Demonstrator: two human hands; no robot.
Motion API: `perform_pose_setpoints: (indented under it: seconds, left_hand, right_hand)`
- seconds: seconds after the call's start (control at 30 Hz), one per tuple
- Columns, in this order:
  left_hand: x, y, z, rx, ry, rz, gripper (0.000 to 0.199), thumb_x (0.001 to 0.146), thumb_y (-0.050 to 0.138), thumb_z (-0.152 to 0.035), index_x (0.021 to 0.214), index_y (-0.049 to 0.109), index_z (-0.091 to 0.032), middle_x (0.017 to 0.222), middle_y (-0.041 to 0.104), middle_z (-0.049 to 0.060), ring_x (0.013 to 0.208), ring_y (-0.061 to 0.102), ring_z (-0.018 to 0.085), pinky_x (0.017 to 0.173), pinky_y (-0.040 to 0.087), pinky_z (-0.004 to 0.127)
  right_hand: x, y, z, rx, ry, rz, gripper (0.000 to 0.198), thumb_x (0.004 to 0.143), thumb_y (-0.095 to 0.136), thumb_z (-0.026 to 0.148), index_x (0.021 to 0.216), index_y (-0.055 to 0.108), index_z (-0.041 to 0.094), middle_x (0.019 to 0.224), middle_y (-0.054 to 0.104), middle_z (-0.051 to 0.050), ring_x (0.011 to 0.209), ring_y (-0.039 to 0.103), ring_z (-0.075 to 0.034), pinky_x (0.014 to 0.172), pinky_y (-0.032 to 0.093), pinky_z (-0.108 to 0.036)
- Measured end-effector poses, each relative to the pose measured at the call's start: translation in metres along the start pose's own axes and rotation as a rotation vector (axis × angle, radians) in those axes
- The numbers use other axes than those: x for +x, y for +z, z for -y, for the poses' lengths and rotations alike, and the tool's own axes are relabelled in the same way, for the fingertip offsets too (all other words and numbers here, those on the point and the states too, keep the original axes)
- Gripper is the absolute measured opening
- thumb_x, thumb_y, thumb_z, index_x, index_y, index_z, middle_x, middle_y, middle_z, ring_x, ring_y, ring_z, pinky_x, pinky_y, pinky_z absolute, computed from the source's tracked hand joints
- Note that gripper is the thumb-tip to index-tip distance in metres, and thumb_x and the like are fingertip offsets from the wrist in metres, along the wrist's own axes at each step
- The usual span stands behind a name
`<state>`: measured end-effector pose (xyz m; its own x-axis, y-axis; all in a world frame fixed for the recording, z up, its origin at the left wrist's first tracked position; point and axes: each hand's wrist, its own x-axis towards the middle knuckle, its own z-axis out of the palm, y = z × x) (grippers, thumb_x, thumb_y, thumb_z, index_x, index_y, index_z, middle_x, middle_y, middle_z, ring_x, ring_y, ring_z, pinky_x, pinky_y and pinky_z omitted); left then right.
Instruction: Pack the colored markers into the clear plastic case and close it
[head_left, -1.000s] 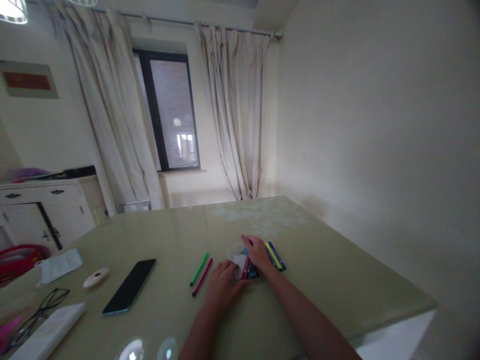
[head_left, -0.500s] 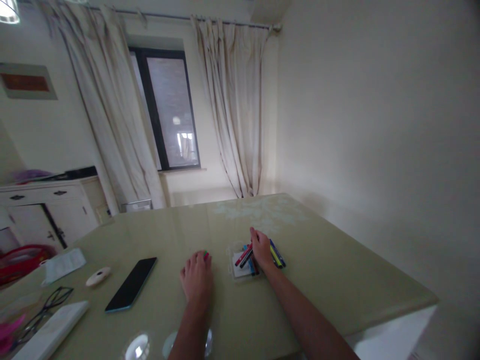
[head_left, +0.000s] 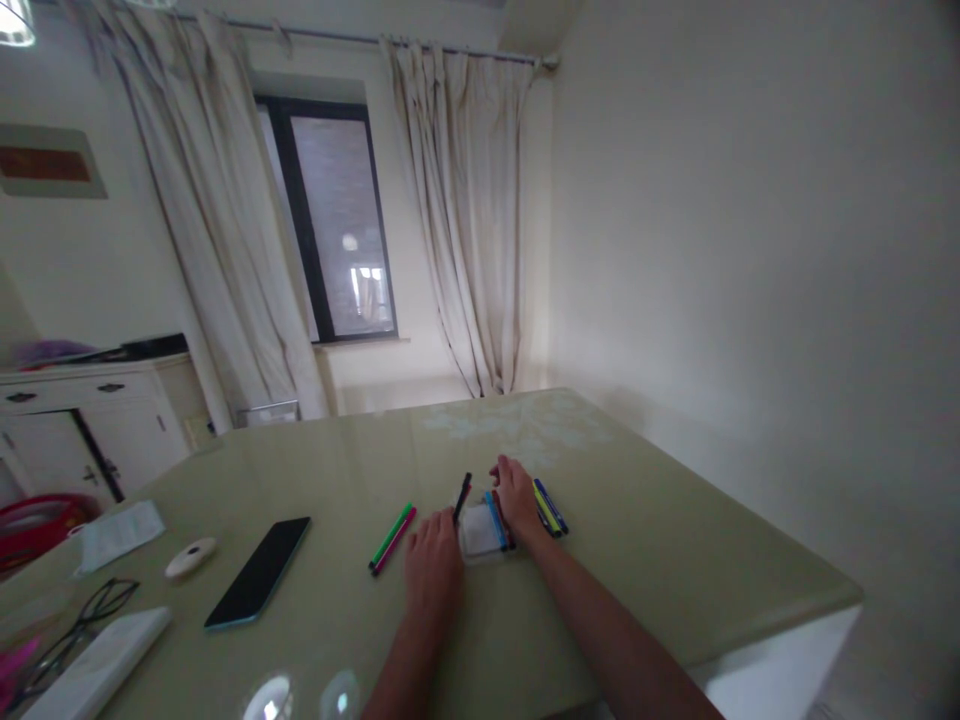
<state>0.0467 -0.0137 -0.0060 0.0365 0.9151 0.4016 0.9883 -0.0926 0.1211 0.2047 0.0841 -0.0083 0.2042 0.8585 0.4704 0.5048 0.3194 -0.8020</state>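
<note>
My left hand (head_left: 435, 560) is closed around a dark marker (head_left: 463, 497), which stands up at a tilt from the fingertips with a sliver of red beside it. Right of it lies a clear plastic case (head_left: 478, 530) with a light blue marker (head_left: 495, 520) and darker ones in it. Over the case's right side is my right hand (head_left: 516, 497), its fingers loosely bent and apart, with no marker seen in them. A green marker (head_left: 393, 533) and a pink marker (head_left: 397, 541) lie side by side, left of my left hand. Yellow and blue markers (head_left: 551, 508) lie right of my right hand.
A dark phone (head_left: 259, 572) lies on the left of the greenish table (head_left: 637, 560). Farther left are a round white object (head_left: 190, 559), a face mask (head_left: 122, 535), eyeglasses (head_left: 105, 602) and a long white box (head_left: 105, 665). A wall (head_left: 750, 300) rises to the right.
My left hand has moved right from the green and pink markers, leaving them on the table. The dark and red markers that my right hand held are now at my left fingertips.
</note>
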Motion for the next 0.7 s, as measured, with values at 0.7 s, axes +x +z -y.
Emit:
perform_pose_setpoints:
  seconds: [0.7]
  left_hand:
    - [-0.002, -0.013, 0.019, 0.06, -0.223, -0.003, 0.037, 0.101, 0.039, -0.026, 0.127, 0.064, -0.016, 0.125, 0.065, 0.015, 0.116, 0.059, 0.03, 0.095, 0.044, 0.042]
  right_hand:
    - [-0.008, 0.011, 0.011, -0.69, -0.204, 0.23, 0.031, 0.102, 0.054, 0.04, 0.096, 0.075, 0.018, 0.104, 0.074, -0.016, 0.106, 0.06, -0.029, 0.086, 0.037, -0.037]
